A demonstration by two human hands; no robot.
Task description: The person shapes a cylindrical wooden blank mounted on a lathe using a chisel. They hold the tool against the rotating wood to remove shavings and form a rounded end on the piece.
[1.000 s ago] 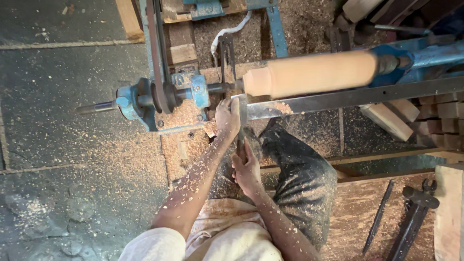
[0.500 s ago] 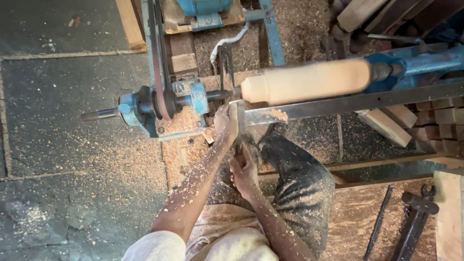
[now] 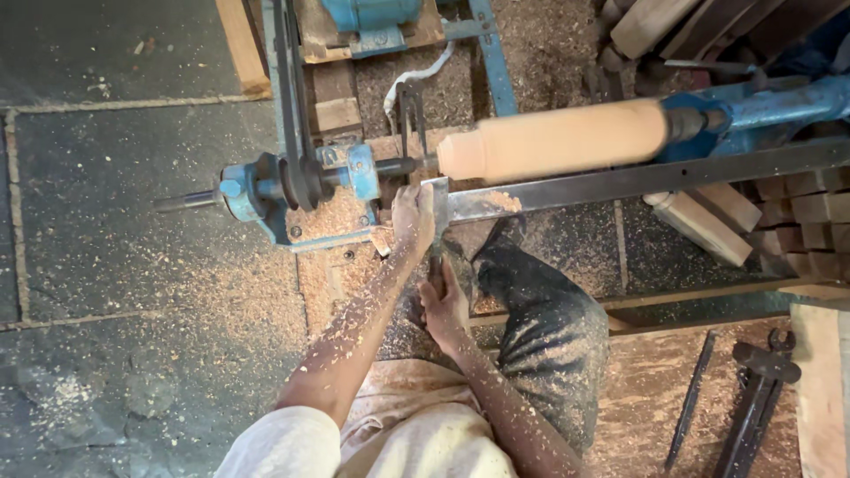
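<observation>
A pale wooden cylinder is mounted on a blue lathe and looks blurred along its length. A flat metal chisel lies across the long steel tool rest, its tip near the cylinder's left end. My left hand presses the blade down at the rest. My right hand grips the chisel's handle lower down, close to my knee. Both forearms are dusted with wood shavings.
Sawdust covers the stone floor around the lathe. Wooden blocks are stacked at the right. Dark metal tongs and a thin rod lie at the lower right. A drive belt runs up from the pulley.
The view has shifted slightly; both hands stay on the chisel at the tool rest, with the left hand moved a little closer to the cylinder's left end.
</observation>
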